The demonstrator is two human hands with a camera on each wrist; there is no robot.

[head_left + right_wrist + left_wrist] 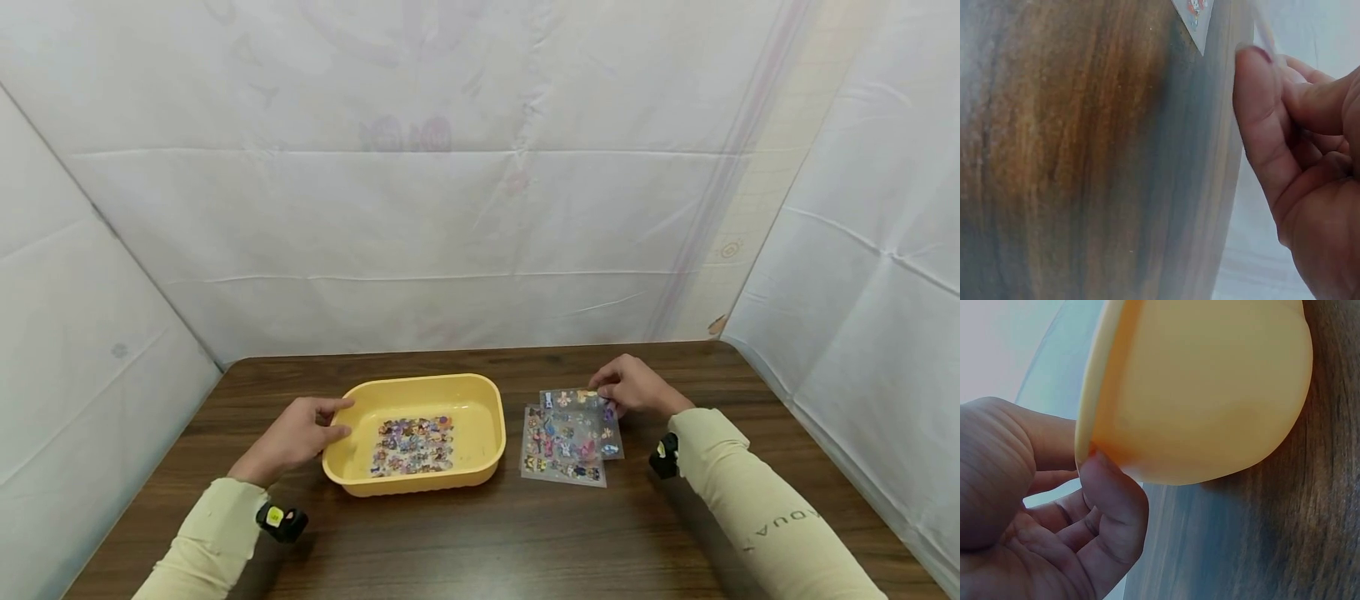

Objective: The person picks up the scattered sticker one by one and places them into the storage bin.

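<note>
My left hand [294,433] grips the left rim of a yellow plastic basin [480,433]. In the left wrist view, the thumb and fingers [1113,494] pinch that rim from both sides. Inside the basin lies a patch of colourful small-figure stickers [412,447], apparently on clear sheet. To the right, my right hand [637,387] pinches the far right edge of a clear sticker sheet [572,400]. That sheet overlaps other clear sticker sheets [558,473] on the table. The right wrist view shows only a sheet corner [1197,25], and the pinched edge is blurred.
The dark wooden table [480,542] carries the basin left of centre and the sheets to its right. A white patterned cloth [450,250] hangs behind the table's back edge, with more cloth at both sides. Black devices [282,522] sit on both wrists.
</note>
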